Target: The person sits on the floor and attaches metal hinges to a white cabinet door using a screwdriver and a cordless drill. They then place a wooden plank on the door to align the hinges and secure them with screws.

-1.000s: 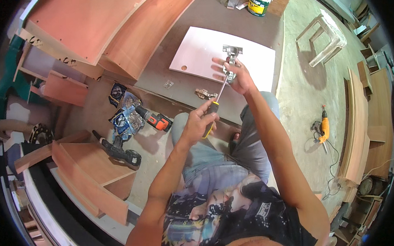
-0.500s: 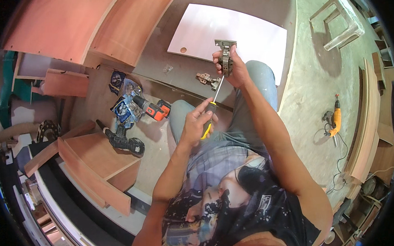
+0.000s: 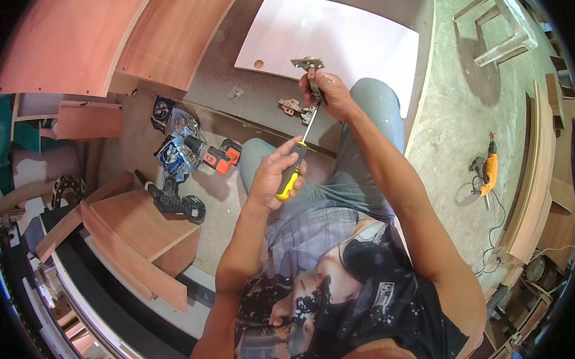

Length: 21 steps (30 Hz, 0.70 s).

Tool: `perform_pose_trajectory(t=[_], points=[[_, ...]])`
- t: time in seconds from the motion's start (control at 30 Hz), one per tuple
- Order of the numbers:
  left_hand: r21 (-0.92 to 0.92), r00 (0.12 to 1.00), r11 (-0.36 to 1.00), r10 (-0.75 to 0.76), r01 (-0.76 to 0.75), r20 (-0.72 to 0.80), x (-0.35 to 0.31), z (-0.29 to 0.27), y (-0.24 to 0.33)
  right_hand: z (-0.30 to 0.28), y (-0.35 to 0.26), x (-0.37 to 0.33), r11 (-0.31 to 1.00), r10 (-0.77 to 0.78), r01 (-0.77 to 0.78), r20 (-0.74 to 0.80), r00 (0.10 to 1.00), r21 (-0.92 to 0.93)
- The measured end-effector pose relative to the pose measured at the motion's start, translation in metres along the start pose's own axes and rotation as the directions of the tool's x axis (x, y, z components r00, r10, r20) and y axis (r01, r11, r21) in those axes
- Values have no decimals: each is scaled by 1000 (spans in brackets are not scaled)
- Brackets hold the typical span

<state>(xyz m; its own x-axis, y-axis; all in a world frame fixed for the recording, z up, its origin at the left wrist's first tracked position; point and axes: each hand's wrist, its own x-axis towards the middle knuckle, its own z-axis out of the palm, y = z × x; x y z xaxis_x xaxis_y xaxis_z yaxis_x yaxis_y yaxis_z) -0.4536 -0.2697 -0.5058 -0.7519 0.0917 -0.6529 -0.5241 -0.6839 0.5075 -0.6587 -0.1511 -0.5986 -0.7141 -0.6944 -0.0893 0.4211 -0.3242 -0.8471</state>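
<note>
My left hand (image 3: 276,172) is closed round the black and yellow handle of a screwdriver (image 3: 291,177). Its metal shaft points up and away from me, with the tip at the metal cabinet hinge (image 3: 312,76). My right hand (image 3: 332,94) grips this hinge in the air, its flat plate facing away from me; the fingers partly hide its arm. Whether the tip sits in a screw is too small to tell. Another hinge (image 3: 290,106) lies on the grey surface just past my knees. Beyond it rests a white panel (image 3: 332,36) with a round hole (image 3: 258,64) near its left corner.
On the left lie an orange and black cordless drill (image 3: 216,158), a black power tool (image 3: 176,200) and blue plastic packets (image 3: 174,152). Wooden cabinet parts (image 3: 136,231) stand nearby. A yellow corded drill (image 3: 490,167) and a stool (image 3: 505,29) are on the right floor.
Both hands have shifted slightly left, carrying the screwdriver and hinge along. The hinge has turned, so its plate shows at a flatter angle. The whole view has also moved a little.
</note>
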Motion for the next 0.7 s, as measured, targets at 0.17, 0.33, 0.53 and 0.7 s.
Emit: perform_pose_trajectory(t=[0.17,0.33,0.53,0.7], points=[[366,998,931,31,-7,-59,8,-2,21,-6,12,6,993,82,-84,23,996,79],[449,996,892,-12,53,-92,13,3,40,-3,10,8,991,72,-76,41,997,110],[695,993,718,49,37,-104,18,17,48,-13,10,10,976,54,-65,55,997,208],[985,967,161,252,-70,28,22,22,46,-14,11,10,977,75,-78,20,997,199]])
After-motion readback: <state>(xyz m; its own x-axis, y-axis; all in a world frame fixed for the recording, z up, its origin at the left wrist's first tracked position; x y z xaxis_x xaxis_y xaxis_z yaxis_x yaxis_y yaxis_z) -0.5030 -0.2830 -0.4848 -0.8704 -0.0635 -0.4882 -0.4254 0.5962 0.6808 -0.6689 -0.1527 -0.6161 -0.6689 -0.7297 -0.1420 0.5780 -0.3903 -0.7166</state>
